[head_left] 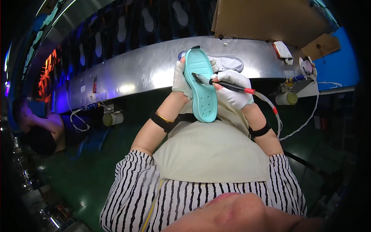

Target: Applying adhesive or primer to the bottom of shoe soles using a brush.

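My left hand (180, 80), in a white glove with bare fingertips, grips a turquoise shoe sole (205, 104) by its left edge. The sole stands lengthwise in front of my apron, its hollow inner side facing up, with ridges at the far end and small holes at the near end. My right hand (236, 96), also gloved, is closed round a black-handled brush (234, 87) with red bands and a pale hose at its rear. The dark bristles touch or hover just over the sole's far half; which one I cannot tell. Behind the sole lies a white shoe (231, 63).
A metal bench (135, 73) runs across in front of me. Beyond it, a dark conveyor rack (133, 29) carries several soles. A cardboard box (270, 19) stands at the back right, near a folded white cloth (283, 51). The hose (305, 125) loops at right. Another person (42, 125) sits at far left.
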{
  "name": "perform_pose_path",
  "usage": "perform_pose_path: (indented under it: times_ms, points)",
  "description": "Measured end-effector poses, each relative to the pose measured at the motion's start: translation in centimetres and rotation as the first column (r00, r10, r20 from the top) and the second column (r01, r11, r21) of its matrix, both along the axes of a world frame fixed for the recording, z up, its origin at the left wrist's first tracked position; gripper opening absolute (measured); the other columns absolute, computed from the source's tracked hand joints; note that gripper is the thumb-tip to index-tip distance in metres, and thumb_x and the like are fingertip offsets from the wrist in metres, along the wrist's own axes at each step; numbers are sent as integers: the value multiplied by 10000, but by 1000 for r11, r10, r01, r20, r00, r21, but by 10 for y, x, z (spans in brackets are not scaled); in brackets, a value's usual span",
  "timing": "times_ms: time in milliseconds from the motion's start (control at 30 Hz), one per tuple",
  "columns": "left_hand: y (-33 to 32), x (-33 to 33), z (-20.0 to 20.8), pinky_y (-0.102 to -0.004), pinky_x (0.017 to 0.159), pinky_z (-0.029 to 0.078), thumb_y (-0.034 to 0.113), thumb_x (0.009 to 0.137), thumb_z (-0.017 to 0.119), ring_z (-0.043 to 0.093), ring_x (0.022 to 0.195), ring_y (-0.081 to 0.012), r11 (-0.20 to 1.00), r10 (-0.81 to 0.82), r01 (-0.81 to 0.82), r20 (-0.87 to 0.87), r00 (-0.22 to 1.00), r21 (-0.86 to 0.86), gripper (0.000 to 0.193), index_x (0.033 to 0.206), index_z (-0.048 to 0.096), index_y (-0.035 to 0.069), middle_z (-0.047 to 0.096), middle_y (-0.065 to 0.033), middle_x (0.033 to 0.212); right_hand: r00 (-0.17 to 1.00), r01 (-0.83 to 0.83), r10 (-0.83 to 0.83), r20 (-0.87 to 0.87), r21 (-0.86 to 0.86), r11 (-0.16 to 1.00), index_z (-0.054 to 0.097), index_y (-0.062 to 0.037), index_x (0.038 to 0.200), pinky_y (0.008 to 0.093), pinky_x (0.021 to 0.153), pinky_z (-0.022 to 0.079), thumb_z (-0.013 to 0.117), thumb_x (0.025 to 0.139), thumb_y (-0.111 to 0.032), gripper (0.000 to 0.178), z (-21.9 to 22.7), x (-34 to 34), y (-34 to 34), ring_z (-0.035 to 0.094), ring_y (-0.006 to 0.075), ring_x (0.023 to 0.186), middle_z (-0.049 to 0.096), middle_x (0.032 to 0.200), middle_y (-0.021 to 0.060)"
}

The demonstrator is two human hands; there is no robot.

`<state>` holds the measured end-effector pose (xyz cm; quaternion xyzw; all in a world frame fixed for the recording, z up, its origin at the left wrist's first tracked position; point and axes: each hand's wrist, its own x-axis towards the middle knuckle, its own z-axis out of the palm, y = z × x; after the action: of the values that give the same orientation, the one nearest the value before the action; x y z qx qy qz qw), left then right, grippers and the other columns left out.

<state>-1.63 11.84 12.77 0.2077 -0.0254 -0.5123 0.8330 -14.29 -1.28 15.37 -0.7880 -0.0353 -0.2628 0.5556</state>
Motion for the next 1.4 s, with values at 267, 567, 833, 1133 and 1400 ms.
perform_pose_path:
  times_ms: [267,567,833,1133,1400]
  points:
    - [16,-27,-13,-425,995,436,802,796,291,538,1150,-315,984,-155,143,109,982,108,940,1361,400,58,533,-190,1268,978,49,54,-201,475,879,652,-19,883,262,778,484,676,806,-28,81,-23,-22,2,601,109,852,657,942,53]
    - [3,-33,-23,-399,960,468,809,726,411,576,1087,-272,999,-13,7,207,978,31,964,1305,440,39,568,-152,1205,984,7,96,-151,572,821,638,-6,872,268,803,491,702,792,8,103,-21,-26,3,609,105,870,669,948,49]
    - [-20,-6,-5,-437,944,478,819,605,547,579,1055,-307,950,107,-98,16,994,-296,1017,1256,489,41,585,-148,1174,996,-52,70,-59,275,960,638,-32,881,251,804,499,721,769,22,149,-2,-11,7,623,111,857,671,919,54]
    - [-22,21,3,-455,910,496,819,591,575,595,1030,-316,943,111,-71,108,988,-326,1004,1303,476,119,577,-138,1211,998,-41,50,-42,204,978,645,-38,847,258,774,496,722,752,22,136,6,-2,3,614,96,827,682,897,55]
    - [-14,40,13,-451,828,554,848,580,538,627,998,-331,990,-88,126,441,893,-59,1097,1317,456,40,559,-200,1215,983,-119,144,-118,196,973,627,-37,886,288,818,472,728,780,-31,146,8,0,-15,593,133,887,657,965,68]
